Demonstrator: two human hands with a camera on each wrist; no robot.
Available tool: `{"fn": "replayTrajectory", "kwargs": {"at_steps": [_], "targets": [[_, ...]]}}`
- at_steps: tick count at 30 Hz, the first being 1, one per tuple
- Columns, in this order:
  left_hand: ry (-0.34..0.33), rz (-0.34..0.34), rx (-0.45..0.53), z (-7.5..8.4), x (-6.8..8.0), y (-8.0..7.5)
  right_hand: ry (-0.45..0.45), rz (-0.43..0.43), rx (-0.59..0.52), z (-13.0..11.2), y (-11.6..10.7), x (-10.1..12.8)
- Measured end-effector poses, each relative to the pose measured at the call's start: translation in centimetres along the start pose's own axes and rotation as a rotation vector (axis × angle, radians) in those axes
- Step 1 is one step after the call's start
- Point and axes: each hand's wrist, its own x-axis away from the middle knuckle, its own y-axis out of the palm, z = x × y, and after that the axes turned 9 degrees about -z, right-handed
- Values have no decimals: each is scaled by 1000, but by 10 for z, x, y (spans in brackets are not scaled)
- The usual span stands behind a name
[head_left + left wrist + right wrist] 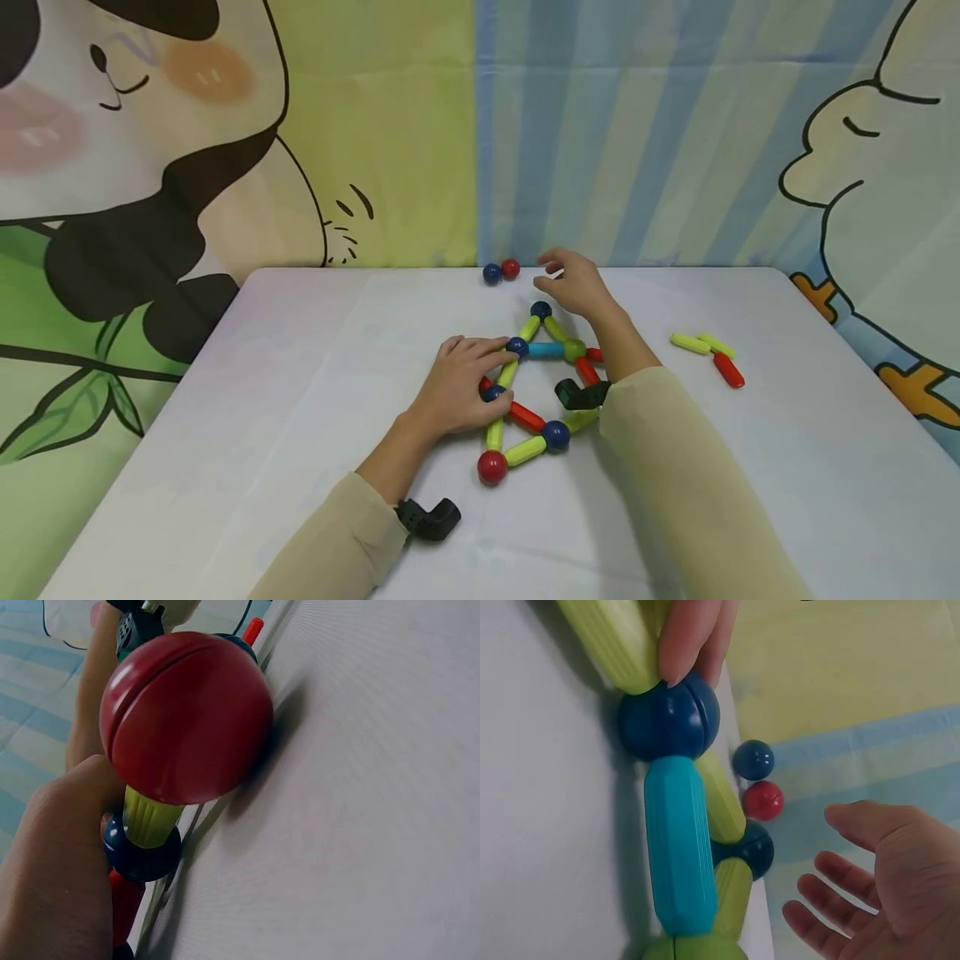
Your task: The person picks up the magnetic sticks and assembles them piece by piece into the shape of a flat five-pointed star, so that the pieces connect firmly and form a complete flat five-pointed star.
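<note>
A flat figure of magnetic rods and balls lies mid-table, with a cyan rod (546, 350), a green ball (574, 349) and a big red ball (492, 467) at its near corner. My left hand (468, 379) rests on its left side, fingers laid over the blue ball (517, 346); in the right wrist view a fingertip (686, 637) touches that blue ball (667, 720). My right hand (562, 279) hovers just past the top blue ball (541, 310), fingers relaxed and holding nothing. A loose blue ball (491, 272) and a loose red ball (510, 268) lie left of it.
Two yellow-green rods (690, 342) and a red rod (728, 369) lie loose on the right of the white table (300, 400). A cartoon-printed cloth backdrop (600, 125) hangs right behind the table's far edge.
</note>
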Motion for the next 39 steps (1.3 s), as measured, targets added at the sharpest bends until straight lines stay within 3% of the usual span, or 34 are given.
{"fn": "replayTrajectory", "kwargs": {"at_steps": [4,8,14,20,25,32,39], "targets": [[13,-4,16,1,-1,3,26,-4,19,7,2,-5],[8,-1,5,0,-1,2,42,56,26,19,-4,4],[12,15,-4,0,-3,-4,75,187,67,44,-32,46],[-3,21,20,-1,-2,-3,181,212,142,66,-53,88],[3,15,31,0,-3,0,274,177,217,90,-66,125],[-1,24,28,-1,-2,0,545,16,298,114,-76,155],[2,17,31,-1,-2,0,565,-8,219,122,-75,162]]}}
